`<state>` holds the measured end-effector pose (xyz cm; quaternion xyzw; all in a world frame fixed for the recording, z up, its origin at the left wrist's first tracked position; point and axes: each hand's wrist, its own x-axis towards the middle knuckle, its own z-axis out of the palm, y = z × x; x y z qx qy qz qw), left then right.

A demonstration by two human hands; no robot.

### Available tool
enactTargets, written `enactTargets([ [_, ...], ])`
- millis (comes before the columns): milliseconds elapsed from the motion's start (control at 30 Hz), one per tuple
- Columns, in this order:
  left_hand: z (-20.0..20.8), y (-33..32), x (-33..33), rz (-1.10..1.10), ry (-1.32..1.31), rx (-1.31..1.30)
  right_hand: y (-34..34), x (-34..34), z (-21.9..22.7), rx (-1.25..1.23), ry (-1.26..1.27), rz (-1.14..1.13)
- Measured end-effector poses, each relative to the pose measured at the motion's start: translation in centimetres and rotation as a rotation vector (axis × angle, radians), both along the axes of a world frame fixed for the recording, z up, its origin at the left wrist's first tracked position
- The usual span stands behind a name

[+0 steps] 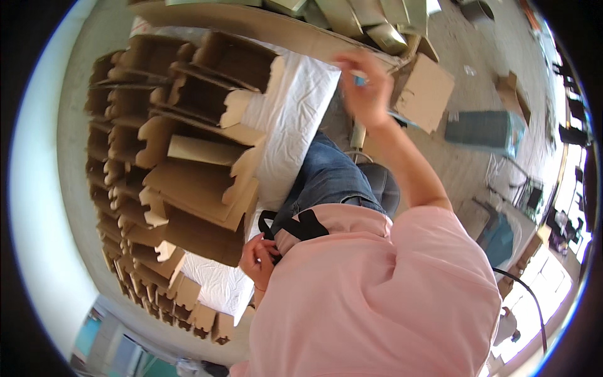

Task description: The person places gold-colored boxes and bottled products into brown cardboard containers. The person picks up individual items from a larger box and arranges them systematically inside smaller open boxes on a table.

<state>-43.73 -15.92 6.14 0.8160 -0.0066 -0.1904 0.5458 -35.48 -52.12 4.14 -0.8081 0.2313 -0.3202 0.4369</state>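
My left hand (pixel 256 259) rests beside my waist, its fingers curled around the lower end of a black strap (pixel 304 225). The strap lies across the front of my pink shirt. Raised ahead of me, my right hand (pixel 365 88) is smeared by motion. A small blue thing (pixel 359 80) shows at its fingers; whether it is gripped I cannot make out. To my left, rows of open brown cardboard boxes (pixel 193 186) stand packed together on a white cloth (pixel 300 103). A pale cardboard strip (pixel 206 151) lies inside one of the nearer boxes.
Beyond the cloth is a large carton (pixel 276 26) holding several metallic, box-like pieces (pixel 387 39). A flat cardboard flap (pixel 424 91) sticks out near my right hand. Farther right, a grey-blue bin (pixel 480 131) stands on the floor. A dark stool seat (pixel 380 187) is beside my leg.
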Motion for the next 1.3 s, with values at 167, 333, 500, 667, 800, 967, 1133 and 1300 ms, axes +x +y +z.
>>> enactTargets([
  [167,-6.0,-1.7,2.2,-0.292,0.495,0.034,-4.8,-18.3,-20.0,-0.029,0.971,-0.146],
  [333,-14.4,-1.4,1.7,-0.470,0.531,0.249,4.4,-30.5,-38.4,-0.324,1.388,0.471],
  [500,-17.7,-2.1,2.6,-0.470,0.370,0.326,3.6,-26.1,-39.5,-0.008,1.813,0.878],
  [667,-20.1,-3.2,2.6,-0.307,0.220,0.340,1.8,-24.0,-42.3,0.101,1.844,1.158],
  [800,-23.2,-3.2,1.4,-0.133,0.140,0.328,1.9,-24.6,-47.8,0.360,1.760,1.136],
  [967,-25.7,-3.6,0.4,-0.008,-0.010,0.193,-2.4,-21.9,-49.7,0.686,1.660,1.033],
  [1133,-26.7,-4.3,-0.9,0.045,-0.252,0.263,-6.1,-23.5,-57.2,0.302,1.561,1.145],
  [1300,-25.3,-5.7,0.1,0.039,-0.243,0.332,-11.5,-24.7,-54.3,0.009,1.305,0.496],
])
